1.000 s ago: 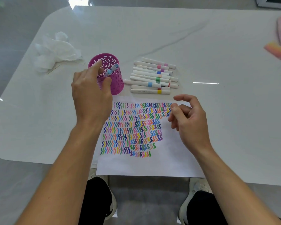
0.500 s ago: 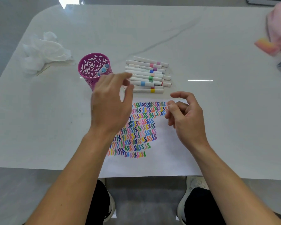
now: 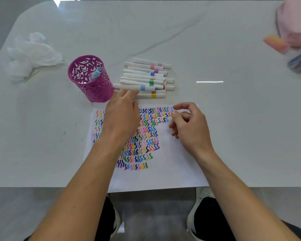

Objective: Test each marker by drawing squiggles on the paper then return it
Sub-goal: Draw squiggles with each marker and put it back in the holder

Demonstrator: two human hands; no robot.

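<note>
On the white marble-patterned table [image 3: 233,136], the left hand [image 3: 122,117] stretches across the white sheet of paper covered in coloured squiggles [image 3: 163,176], its straight fingers reaching the near edge of the row of white markers with coloured bands [image 3: 146,73] and grasping nothing. The right hand [image 3: 189,127] hovers over the sheet's upper right part, fingers loosely curled and empty. One blue-capped marker [image 3: 96,74] leans inside the magenta perforated metal cup [image 3: 97,91], just left of the row.
</note>
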